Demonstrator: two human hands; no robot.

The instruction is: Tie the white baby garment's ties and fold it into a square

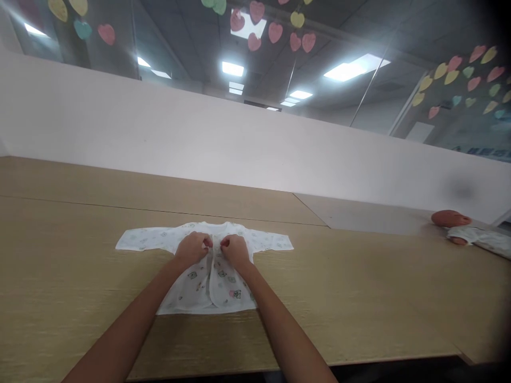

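Behind the table's (367, 308) front edge, a white animal-printed shirt (229, 284) is pinched by left hand (194, 248) and right hand (235, 251) fingers.

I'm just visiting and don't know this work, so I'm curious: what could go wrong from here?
First, the left hand and right hand are both at the front opening of the small white shirt; an uneven tug might leave its edges crooked or crease the cloth. Second, the forearms pass over the shirt's lower sides, so they might brush the hem and drag it.
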